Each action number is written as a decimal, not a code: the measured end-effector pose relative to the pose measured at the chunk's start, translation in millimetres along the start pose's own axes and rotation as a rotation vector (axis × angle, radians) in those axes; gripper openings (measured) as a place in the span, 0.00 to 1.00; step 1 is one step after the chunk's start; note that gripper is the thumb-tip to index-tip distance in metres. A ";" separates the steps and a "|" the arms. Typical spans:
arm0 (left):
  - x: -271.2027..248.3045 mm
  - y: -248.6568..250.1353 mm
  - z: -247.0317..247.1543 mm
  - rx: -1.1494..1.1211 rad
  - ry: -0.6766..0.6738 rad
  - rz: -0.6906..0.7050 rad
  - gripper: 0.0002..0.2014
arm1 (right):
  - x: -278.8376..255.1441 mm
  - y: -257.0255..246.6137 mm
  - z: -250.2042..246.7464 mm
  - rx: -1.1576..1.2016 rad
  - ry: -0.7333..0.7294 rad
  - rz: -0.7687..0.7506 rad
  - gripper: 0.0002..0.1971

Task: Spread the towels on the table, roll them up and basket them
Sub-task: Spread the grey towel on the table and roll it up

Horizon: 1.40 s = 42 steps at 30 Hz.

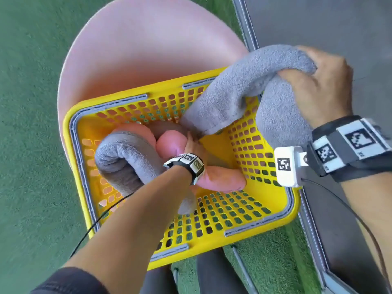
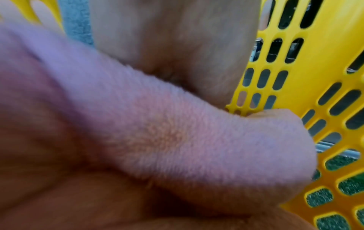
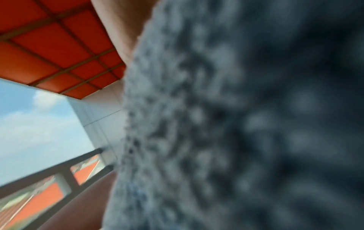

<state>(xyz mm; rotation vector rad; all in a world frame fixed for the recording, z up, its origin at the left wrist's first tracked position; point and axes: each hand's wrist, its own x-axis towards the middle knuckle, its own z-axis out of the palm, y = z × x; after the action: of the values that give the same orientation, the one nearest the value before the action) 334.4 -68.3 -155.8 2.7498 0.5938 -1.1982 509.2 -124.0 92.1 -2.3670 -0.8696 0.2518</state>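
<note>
A yellow perforated basket [image 1: 70, 124] holds a bent grey rolled towel [image 1: 123, 155], two pink rolled towels [image 1: 169, 143] [image 1: 224, 179] and a brown one [image 1: 165, 128]. My left hand [image 1: 192, 147] reaches deep into the basket and grips a pink roll. In the left wrist view that pink roll [image 2: 177, 132] lies across the palm with a fingertip [image 2: 275, 112] curled behind it, close to the basket wall [image 2: 325, 62]. My right hand [image 1: 314, 88] grips another grey rolled towel [image 1: 244, 81] over the basket's far right corner. Both its ends droop down. This grey towel [image 3: 236, 124] fills the right wrist view.
The basket stands on a round pink stool [image 1: 137, 49] over green turf [image 1: 27, 124]. A dark grey table [image 1: 318, 22] with a metal edge runs along the right side. My legs [image 1: 216, 272] show below the basket. An orange ceiling [image 3: 49, 38] and a railing [image 3: 65, 171] appear in the right wrist view.
</note>
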 end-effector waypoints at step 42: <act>-340.6 -133.5 -215.7 -1.965 0.740 0.248 0.13 | -72.2 -181.0 -25.5 0.724 -0.138 -0.023 0.25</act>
<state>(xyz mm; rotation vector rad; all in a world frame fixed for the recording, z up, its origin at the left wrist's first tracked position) 221.1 -3.8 248.5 1.2042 0.7343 0.5349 367.8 -72.5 218.4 -1.6767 -0.7086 0.6123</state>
